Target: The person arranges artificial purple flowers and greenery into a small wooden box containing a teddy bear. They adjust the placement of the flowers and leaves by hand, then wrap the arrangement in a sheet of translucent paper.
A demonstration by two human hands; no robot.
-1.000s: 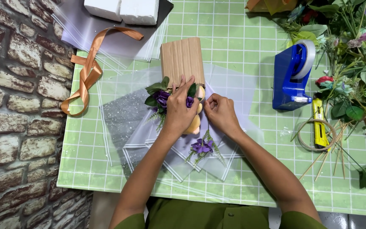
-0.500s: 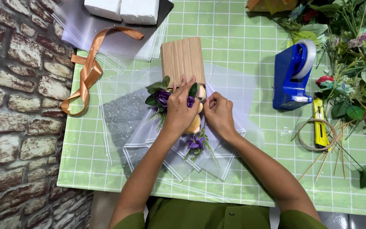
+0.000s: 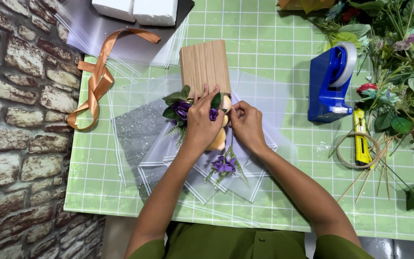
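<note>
Flower cluster [image 3: 184,108] pressed by left hand [image 3: 201,121] against wooden box [image 3: 205,65].

The left hand [image 3: 201,121] is covering most of the small bouquet [image 3: 180,109] below the wooden block [image 3: 205,66], hiding its middle. The right hand [image 3: 247,123] is pinching something too small to make out. Right of the block, the heap of flowers [image 3: 398,72] is running off the edge. Above-left of it, two white foam blocks [image 3: 137,9] are being cropped.
</note>
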